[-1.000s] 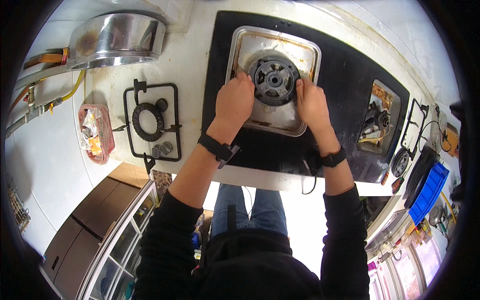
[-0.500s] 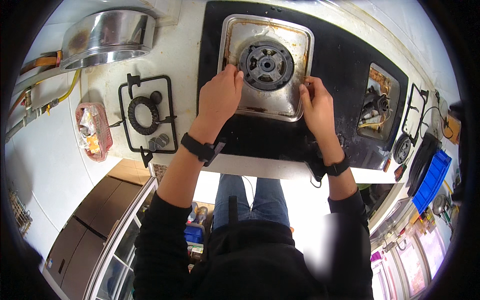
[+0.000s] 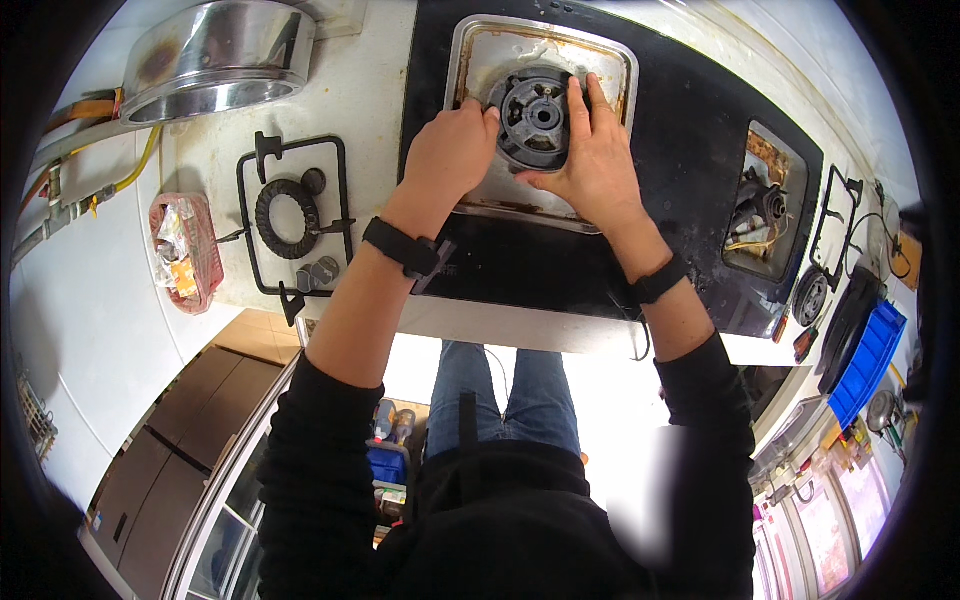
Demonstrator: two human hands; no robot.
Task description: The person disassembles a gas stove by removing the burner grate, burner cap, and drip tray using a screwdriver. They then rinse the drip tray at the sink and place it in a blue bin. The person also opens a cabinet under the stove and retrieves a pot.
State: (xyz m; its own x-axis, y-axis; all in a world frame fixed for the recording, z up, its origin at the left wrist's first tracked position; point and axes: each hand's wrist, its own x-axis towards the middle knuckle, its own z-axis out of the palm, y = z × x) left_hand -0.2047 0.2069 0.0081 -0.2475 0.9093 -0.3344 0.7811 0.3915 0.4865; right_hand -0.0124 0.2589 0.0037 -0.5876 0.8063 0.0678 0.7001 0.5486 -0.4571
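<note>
A black round gas burner (image 3: 530,118) sits in the middle of a stained, square metal drip tray (image 3: 500,190) on the black cooktop (image 3: 530,265). My right hand (image 3: 598,165) is round the burner's right side, the thumb at its near edge and two straight fingers reaching up along its far right. At the burner's left, by the tray's left rim, my left hand (image 3: 450,155) is closed with its thumb against the curled fingers. Its fingertips are partly hidden, so what it pinches does not show.
On the left counter lie a black pan support (image 3: 345,190) and a ribbed black ring (image 3: 262,225), with a pink basket (image 3: 205,265) beyond. A large metal pot (image 3: 230,60) stands behind. Right of the tray, the cooktop has an opening (image 3: 765,205) with exposed burner parts; a blue tray (image 3: 868,365) lies farther right.
My right hand has left the tray's right rim, moving left onto the burner, its fingers now extended. My left hand stays closed, beside the burner's left edge. The view has shifted slightly.
</note>
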